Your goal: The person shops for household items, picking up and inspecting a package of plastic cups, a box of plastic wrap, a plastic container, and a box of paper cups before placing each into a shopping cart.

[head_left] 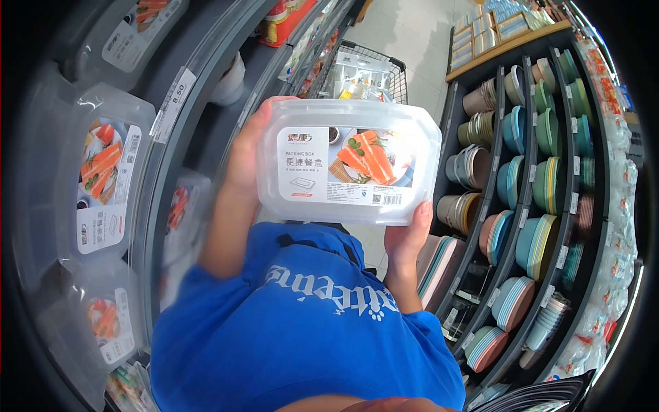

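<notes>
A clear plastic food container with a printed card label showing salmon slices is held up before me, its label facing the camera. My left hand grips its left end, the fingers partly hidden behind it. At the lower right corner my right hand holds the container with the thumb on the near side; its other fingers are mostly hidden. Similar packaged containers stand on the shelf at the left, beside my left arm.
A price tag lines the left shelf edge. Beyond the container stands a shopping cart with a bagged item inside. Shelves on the right hold stacked bowls and pots. Tiled floor shows along the aisle.
</notes>
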`<state>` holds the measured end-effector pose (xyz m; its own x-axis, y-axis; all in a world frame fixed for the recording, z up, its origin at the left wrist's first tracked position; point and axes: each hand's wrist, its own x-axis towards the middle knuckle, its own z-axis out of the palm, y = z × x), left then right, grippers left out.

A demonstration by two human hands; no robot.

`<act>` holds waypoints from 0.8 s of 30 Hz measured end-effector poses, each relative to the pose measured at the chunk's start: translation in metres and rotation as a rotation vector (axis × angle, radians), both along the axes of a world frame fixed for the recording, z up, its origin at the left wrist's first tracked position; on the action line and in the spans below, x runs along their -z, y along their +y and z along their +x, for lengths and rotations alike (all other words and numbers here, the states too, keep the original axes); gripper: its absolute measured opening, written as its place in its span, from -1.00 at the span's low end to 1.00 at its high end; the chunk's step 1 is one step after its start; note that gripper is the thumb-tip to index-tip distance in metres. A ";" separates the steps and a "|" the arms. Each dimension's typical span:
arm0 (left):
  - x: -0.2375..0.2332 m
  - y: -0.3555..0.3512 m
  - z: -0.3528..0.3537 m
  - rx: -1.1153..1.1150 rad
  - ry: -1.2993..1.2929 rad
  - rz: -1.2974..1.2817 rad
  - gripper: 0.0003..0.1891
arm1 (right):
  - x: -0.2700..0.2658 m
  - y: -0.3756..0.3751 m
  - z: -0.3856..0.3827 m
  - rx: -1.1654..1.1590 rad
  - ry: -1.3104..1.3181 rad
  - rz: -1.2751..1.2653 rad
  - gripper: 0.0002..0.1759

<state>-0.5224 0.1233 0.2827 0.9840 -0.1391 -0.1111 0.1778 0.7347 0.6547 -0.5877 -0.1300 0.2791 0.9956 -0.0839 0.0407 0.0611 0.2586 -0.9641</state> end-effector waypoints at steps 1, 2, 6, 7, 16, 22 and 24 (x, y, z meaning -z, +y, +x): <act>0.000 0.000 -0.001 -0.001 -0.005 -0.005 -0.47 | 0.001 -0.001 -0.001 0.009 -0.001 0.010 -0.11; 0.001 0.000 -0.001 -0.006 0.004 -0.015 -0.48 | 0.002 -0.001 -0.003 0.018 -0.001 0.020 -0.13; 0.005 -0.002 0.000 -0.009 0.005 -0.046 -0.51 | 0.007 -0.007 -0.004 0.012 -0.012 0.022 -0.14; 0.006 -0.002 0.000 -0.005 -0.004 -0.052 -0.52 | 0.007 -0.007 -0.004 0.013 -0.014 0.022 -0.15; 0.024 -0.021 0.010 -0.110 -0.125 0.643 -0.23 | -0.008 -0.004 0.007 0.218 -0.218 -0.123 0.06; 0.046 -0.072 -0.010 0.102 -0.093 0.147 0.08 | -0.005 0.004 0.003 0.216 -0.666 -0.634 0.11; 0.035 -0.078 -0.009 0.079 -0.062 0.015 -0.09 | -0.004 0.007 0.000 0.176 -0.817 -0.855 0.10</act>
